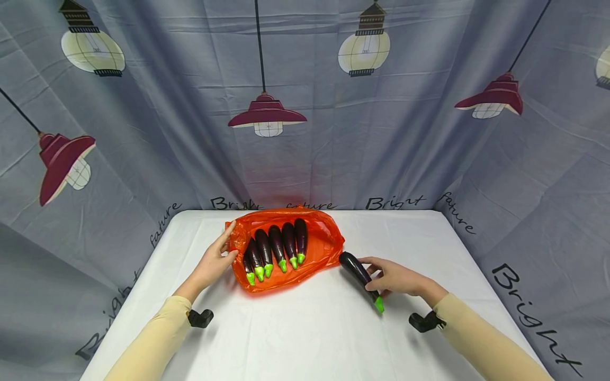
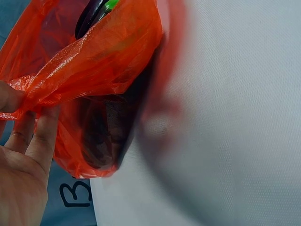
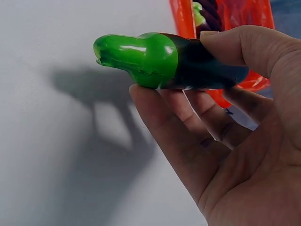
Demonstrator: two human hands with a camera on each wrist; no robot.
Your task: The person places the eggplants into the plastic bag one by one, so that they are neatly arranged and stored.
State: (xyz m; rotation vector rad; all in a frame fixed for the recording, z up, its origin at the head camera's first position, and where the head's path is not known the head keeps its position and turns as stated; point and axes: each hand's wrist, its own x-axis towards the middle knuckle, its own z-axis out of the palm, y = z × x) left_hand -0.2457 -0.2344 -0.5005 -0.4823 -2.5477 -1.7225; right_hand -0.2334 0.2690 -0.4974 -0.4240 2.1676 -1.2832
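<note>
An orange-red plastic bag (image 1: 324, 254) lies spread wide on the table with several dark eggplants (image 1: 276, 243) in a row inside, green stem ends toward the near side. At the bag's left edge, my left hand (image 1: 216, 262) pinches the thin plastic between thumb and fingers; the left wrist view shows the gathered rim (image 2: 61, 70) there. My right hand (image 1: 393, 278) holds a single eggplant (image 1: 355, 266) beside the bag's right end, its green stem toward me. In the right wrist view, the thumb lies on top of this eggplant (image 3: 197, 61) and the fingers support it underneath.
A white-covered table (image 1: 295, 338) carries everything. Grey-blue curtains (image 1: 310, 169) printed with lamps and lettering surround it at the back and sides. A black wrist camera (image 1: 200, 318) sits at the left sleeve and another black camera (image 1: 425, 321) at the right.
</note>
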